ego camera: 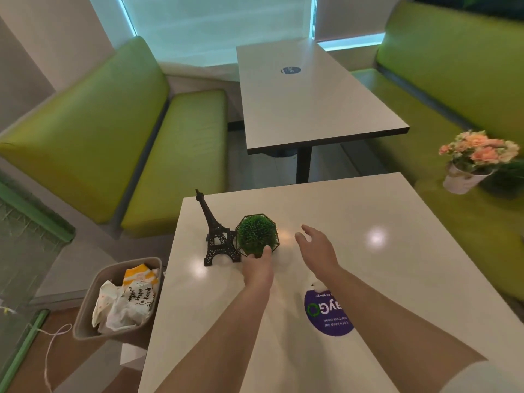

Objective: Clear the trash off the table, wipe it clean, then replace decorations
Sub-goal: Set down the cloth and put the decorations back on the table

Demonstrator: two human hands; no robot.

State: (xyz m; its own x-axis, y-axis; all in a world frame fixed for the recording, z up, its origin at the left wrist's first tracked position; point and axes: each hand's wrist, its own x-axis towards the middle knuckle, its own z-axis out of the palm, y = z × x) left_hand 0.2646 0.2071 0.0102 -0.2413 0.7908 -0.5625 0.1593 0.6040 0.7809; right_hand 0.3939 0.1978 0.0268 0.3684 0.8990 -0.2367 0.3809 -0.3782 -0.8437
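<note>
I'm touching the green ball plant (256, 235) with my left hand (258, 269), fingertips at its near base, grip unclear. It's sitting just right of the tower model (217, 235), which stands upright. My right hand (319, 252) is hovering spread, right of the plant. Desk (397, 279) is looking clean; trash in the bin (88, 302) left of it.

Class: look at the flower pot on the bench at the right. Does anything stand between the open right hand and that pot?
Nothing visible does. The right hand hovers open over the table; bare tabletop and then green bench lie between it and the flower pot.
</note>
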